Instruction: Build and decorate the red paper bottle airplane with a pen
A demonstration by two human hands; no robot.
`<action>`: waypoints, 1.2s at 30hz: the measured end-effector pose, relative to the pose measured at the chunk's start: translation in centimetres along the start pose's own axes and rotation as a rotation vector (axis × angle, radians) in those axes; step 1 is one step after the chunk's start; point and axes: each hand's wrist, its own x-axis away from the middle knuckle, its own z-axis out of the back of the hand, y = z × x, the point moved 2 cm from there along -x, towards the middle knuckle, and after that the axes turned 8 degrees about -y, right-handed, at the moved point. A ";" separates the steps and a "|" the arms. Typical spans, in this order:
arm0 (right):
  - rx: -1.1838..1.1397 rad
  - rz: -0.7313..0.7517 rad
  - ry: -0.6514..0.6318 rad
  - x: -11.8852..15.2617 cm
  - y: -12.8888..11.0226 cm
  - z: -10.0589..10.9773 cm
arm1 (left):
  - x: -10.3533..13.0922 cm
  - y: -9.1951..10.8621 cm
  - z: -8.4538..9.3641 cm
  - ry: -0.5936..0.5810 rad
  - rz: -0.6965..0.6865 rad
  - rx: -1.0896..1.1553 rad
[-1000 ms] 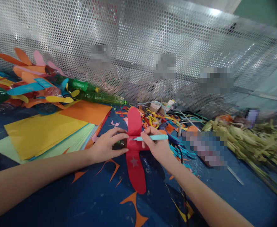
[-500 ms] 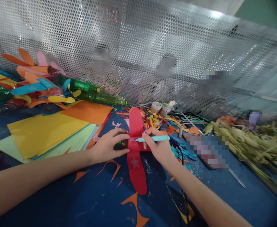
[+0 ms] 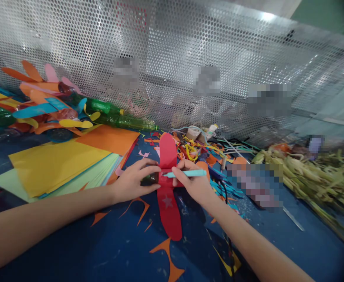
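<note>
A red toy plane [image 3: 170, 217] made of paper around a bottle lies on the blue table, its long wings pointing away from and toward me. A grey star marks the near wing. My left hand [image 3: 136, 181] is closed around the plane's dark bottle end, fingertips against the red paper. In my right hand [image 3: 193, 184] is a light blue marker pen [image 3: 191, 173], pinched between thumb and fingers. The pen's tip meets the red paper at the middle of the plane, close to my left fingertips. An orange tail piece [image 3: 203, 171] shows behind my right hand.
Coloured paper sheets [image 3: 57, 164] lie at left, below finished bottle planes [image 3: 54, 113]. Green bottles [image 3: 113, 117] rest along the perforated metal screen [image 3: 172, 51]. Paper scraps [image 3: 169, 258] are scattered about. At right are a blurred flat object [image 3: 257, 186] and dried husks [image 3: 295, 176].
My right hand and the marker pen have shifted slightly left along the red paper. My left hand keeps its hold on the plane.
</note>
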 end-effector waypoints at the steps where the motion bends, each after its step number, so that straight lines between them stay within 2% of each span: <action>1: -0.001 -0.002 0.002 0.0 0.0 0.0 | 0.0 0.0 0.0 0.000 -0.001 0.002; 30: -0.043 -0.025 -0.026 0.0 -0.4 -0.2 | 0.0 0.0 -0.1 -0.009 0.000 0.007; 36: 0.049 -0.016 -0.028 -0.1 0.1 0.0 | 0.0 0.1 0.0 -0.009 0.001 0.015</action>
